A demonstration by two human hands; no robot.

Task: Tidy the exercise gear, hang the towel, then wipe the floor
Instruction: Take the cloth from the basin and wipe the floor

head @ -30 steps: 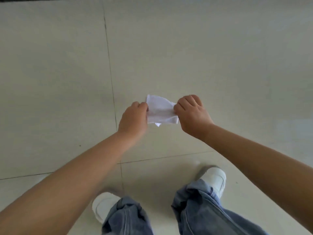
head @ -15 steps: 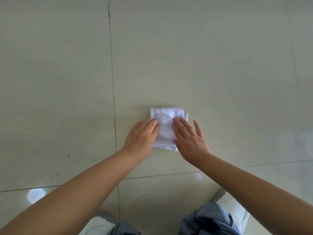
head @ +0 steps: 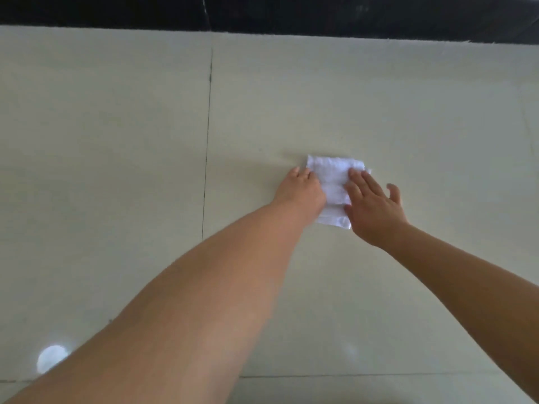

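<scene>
A small folded white cloth (head: pixel 334 182) lies flat on the pale tiled floor (head: pixel 116 141), right of centre. My left hand (head: pixel 302 189) presses on the cloth's left edge with its fingers laid forward. My right hand (head: pixel 372 205) lies flat on the cloth's right side, fingers straight and spread, the little finger off the cloth. Both arms are stretched far forward.
A dark band, a black skirting or wall base (head: pixel 291 13), runs along the top where the floor ends. A dark grout line (head: pixel 207 141) runs away from me left of the cloth, and another crosses near the bottom. A bright light reflection (head: pixel 52 358) shows at lower left.
Both hands went from pinching the cloth in the air to pressing it flat on the floor. They have since pushed it forward toward the dark wall base. My legs have left the view.
</scene>
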